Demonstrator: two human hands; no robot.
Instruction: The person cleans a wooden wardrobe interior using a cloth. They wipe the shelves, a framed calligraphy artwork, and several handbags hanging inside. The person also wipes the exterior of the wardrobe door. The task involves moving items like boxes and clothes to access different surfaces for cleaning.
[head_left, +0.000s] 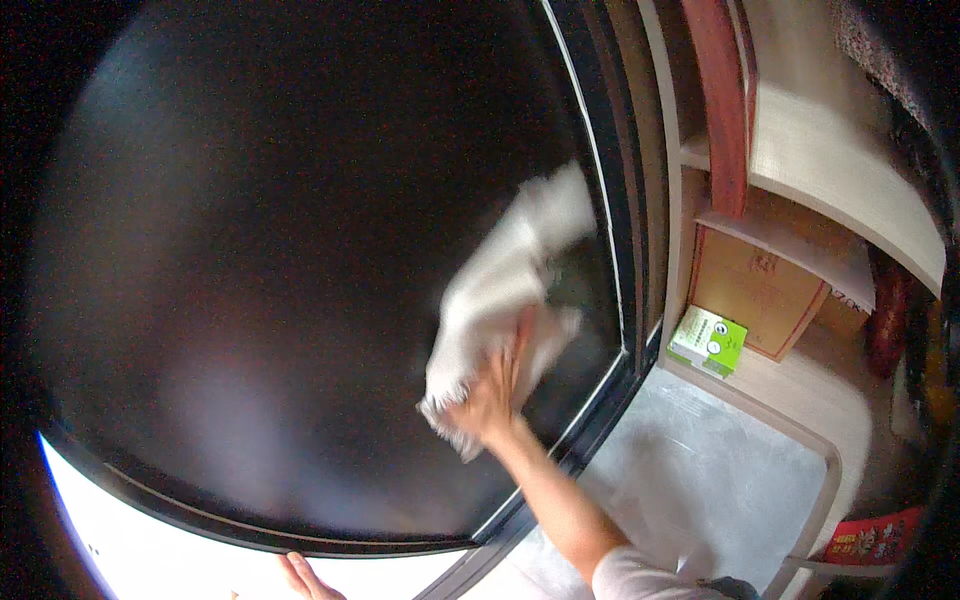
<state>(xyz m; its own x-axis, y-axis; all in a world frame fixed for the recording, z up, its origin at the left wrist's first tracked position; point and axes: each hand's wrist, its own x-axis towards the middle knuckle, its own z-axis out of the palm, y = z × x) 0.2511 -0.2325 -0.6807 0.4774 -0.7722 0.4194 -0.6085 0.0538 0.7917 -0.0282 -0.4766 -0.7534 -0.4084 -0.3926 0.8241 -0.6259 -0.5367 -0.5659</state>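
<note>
A large dark, glossy panel (285, 247) with a black frame fills the left and middle of the view. My right hand (491, 390) presses a pale cloth (499, 277) against its lower right part. The cloth is bunched under the fingers and spreads upward, its far end blurred near the frame's thin bright edge. At the bottom, my left hand (306, 577) shows only in part, with its fingertips close to the panel's lower border, over a bright white area; whether it touches the border cannot be told.
Right of the panel, a green and white box (709, 339) rests beside a brown cardboard box (754, 289) on a light surface. Below them lies a grey, rimmed surface (720, 450). A reddish post (724, 112) stands above, and a red printed item (874, 538) is at lower right.
</note>
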